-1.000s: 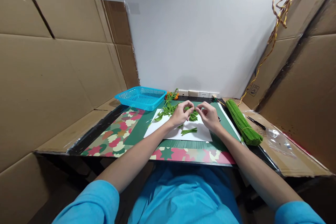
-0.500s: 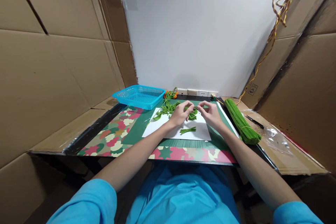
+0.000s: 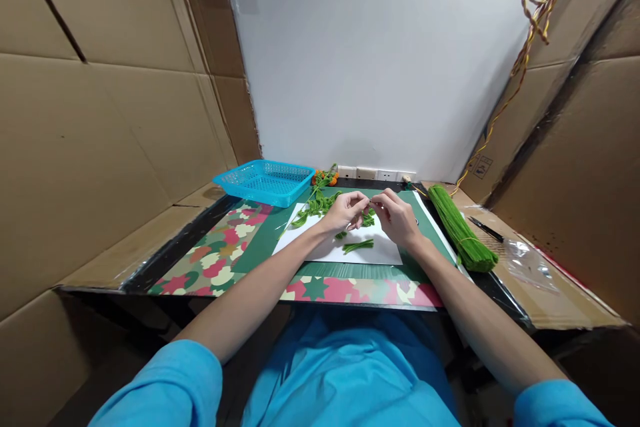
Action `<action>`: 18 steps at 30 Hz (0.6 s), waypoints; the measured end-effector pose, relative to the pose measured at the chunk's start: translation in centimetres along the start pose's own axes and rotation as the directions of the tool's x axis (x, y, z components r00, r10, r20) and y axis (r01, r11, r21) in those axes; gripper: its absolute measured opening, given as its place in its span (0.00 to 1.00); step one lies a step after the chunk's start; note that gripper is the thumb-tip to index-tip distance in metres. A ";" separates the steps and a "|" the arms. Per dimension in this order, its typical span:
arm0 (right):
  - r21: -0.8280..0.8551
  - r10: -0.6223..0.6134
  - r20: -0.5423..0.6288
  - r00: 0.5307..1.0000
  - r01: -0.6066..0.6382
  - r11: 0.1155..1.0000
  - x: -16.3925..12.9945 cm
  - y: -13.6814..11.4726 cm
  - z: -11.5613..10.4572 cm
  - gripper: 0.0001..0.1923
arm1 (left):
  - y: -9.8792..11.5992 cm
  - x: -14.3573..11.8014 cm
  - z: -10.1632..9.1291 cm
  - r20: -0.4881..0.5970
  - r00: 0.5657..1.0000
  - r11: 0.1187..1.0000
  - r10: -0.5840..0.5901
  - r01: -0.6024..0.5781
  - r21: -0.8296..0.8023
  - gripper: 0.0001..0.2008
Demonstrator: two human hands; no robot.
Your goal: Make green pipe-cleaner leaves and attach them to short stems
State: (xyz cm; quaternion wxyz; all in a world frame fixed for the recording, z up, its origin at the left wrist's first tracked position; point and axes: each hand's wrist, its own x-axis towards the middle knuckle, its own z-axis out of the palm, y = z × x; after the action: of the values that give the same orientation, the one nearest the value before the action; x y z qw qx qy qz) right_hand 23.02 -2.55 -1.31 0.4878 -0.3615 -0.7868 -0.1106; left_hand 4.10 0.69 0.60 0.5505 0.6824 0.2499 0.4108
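Above the white paper (image 3: 320, 253), my left hand (image 3: 346, 211) and my right hand (image 3: 395, 215) meet fingertip to fingertip, both closed in a pinch. Between them is a thin dark strand that looks like a green pipe cleaner, mostly hidden by the fingers. Below them on the paper lies a small bunch of short cut green pipe cleaners (image 3: 358, 246). A small green piece (image 3: 341, 235) shows just under my left hand. Curled green pipe-cleaner pieces (image 3: 320, 204) are heaped behind my left hand, and more (image 3: 369, 217) show between the hands.
A blue plastic basket (image 3: 273, 197) stands at the back left, beside orange pipe-cleaner flowers (image 3: 326, 178). On the right lie a thick bundle of green pipe cleaners (image 3: 463, 230), a black-handled tool (image 3: 487, 229) and a clear plastic bag (image 3: 530, 263). Cardboard walls (image 3: 125, 113) flank the table.
My hands have come closer together, and the right hand has turned with its back more towards me. The small green piece under my left hand now shows.
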 end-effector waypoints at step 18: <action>-0.162 -0.065 0.142 0.988 0.088 0.983 0.0 0.0 -0.9 0.17 | 1.2 -0.6 0.1 0.038 0.997 0.998 -0.061 0.061 0.006 0.26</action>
State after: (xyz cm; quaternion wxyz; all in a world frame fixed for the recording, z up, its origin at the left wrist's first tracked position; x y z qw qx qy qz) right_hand 23.59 -3.01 -0.86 0.3963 -0.3774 -0.8194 -0.1706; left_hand 3.73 -0.15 1.57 0.5659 0.6835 0.2609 0.3801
